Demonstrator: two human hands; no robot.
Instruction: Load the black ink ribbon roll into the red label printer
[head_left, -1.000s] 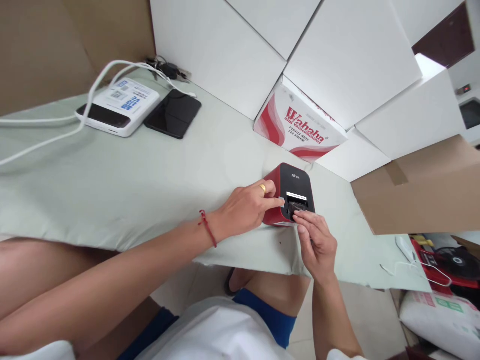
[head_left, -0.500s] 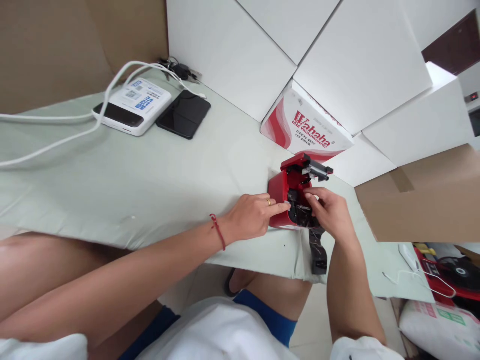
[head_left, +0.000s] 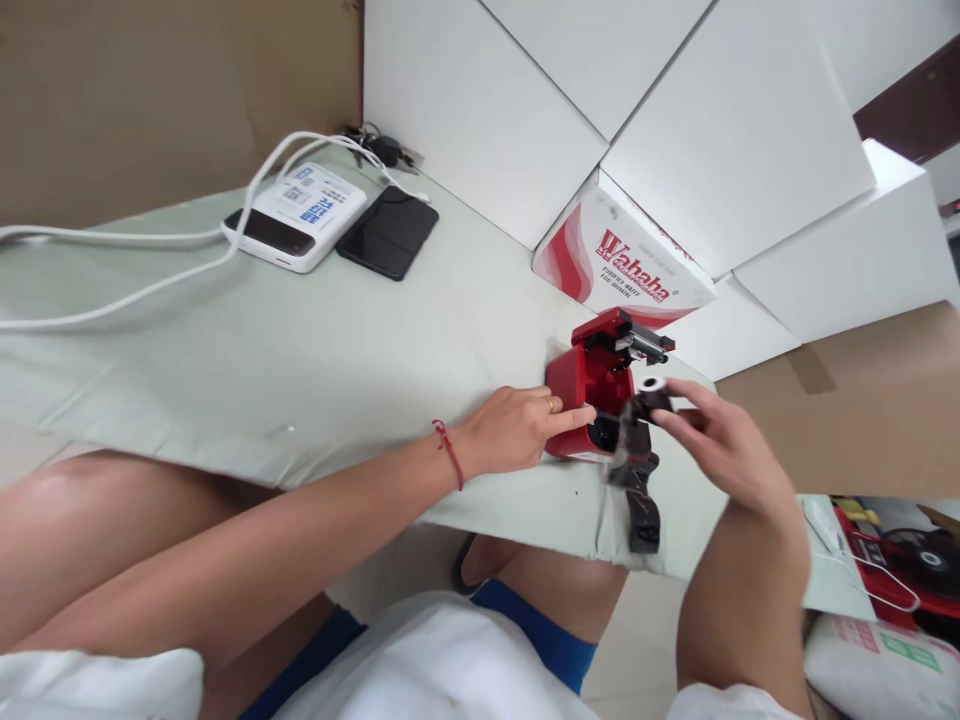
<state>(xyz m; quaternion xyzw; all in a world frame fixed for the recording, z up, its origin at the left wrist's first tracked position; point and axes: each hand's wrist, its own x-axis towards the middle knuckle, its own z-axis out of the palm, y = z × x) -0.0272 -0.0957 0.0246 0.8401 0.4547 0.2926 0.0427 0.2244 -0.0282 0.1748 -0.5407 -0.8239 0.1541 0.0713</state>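
Observation:
A red device [head_left: 565, 380] stands on the cloth-covered table with its lid [head_left: 600, 325] raised. My left hand [head_left: 517, 428] rests against its near left side, the index finger stretched over the rim and touching it; nothing is held. Just right of the opening, my right hand [head_left: 724, 435] pinches a dark roll with a white core [head_left: 654, 386] between thumb and fingers. From the roll a dark glossy strip [head_left: 643, 510] runs down and hangs near the table's front edge. The device's inside shows red walls and a black part.
A white power bank [head_left: 319, 205] with white cables, a black phone [head_left: 388, 232] and keys [head_left: 386, 150] lie at the back left. Behind the device stand a red-and-white box [head_left: 619, 265] and stacked white boxes [head_left: 720, 130]. A cardboard box [head_left: 847, 400] is at the right.
My right hand has moved right and out of the device, bringing the dark roll with it. My left hand stays at the rim. The whole view has shifted slightly.

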